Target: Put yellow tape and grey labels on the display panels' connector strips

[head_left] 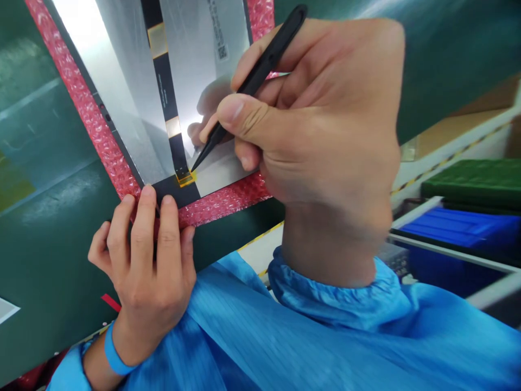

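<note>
A display panel (220,163) lies with its silvery, reflective back facing up on pink bubble wrap (228,199). Down its middle runs a black flex cable (163,81), whose lower end meets a small piece of yellow tape (186,179). My right hand (321,125) grips a black plastic spudger (264,65) like a pen, its pointed tip at the tape's upper edge. At the panel's lower left corner, my left hand (150,260) rests with fingers stretched out, fingertips on the black border and the wrap. The undersides of those fingers are hidden.
A dark green mat (52,244) covers the work surface. To the right, below the table edge, are a blue bin (459,228), a green stack (476,184) and a metal frame rail (456,251). A white label corner (7,309) shows at far left.
</note>
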Available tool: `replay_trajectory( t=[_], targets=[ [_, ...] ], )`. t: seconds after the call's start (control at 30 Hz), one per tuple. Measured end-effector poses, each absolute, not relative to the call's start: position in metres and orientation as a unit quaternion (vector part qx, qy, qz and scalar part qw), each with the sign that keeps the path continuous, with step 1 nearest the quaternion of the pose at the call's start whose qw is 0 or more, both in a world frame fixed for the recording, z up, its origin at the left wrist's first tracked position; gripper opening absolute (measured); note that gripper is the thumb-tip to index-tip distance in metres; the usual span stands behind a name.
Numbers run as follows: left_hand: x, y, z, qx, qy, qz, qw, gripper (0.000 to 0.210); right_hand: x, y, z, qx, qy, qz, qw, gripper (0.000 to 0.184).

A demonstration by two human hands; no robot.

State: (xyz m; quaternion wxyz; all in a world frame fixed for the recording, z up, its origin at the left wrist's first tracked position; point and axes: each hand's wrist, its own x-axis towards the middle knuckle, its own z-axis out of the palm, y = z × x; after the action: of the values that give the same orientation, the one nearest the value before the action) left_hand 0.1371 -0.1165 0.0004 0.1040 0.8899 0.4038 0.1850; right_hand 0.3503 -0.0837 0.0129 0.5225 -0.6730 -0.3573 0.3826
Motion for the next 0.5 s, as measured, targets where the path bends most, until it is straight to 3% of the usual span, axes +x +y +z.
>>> replay_trajectory(
  t=[0.5],
  targets=[
    [0.1396, -0.1160, 0.0007, 0.887, 0.405, 0.196, 0.101, 0.046, 0.3505, -0.0809, 0.0117, -0.652, -0.370, 0.389, 0.536, 0.040]
  ],
)
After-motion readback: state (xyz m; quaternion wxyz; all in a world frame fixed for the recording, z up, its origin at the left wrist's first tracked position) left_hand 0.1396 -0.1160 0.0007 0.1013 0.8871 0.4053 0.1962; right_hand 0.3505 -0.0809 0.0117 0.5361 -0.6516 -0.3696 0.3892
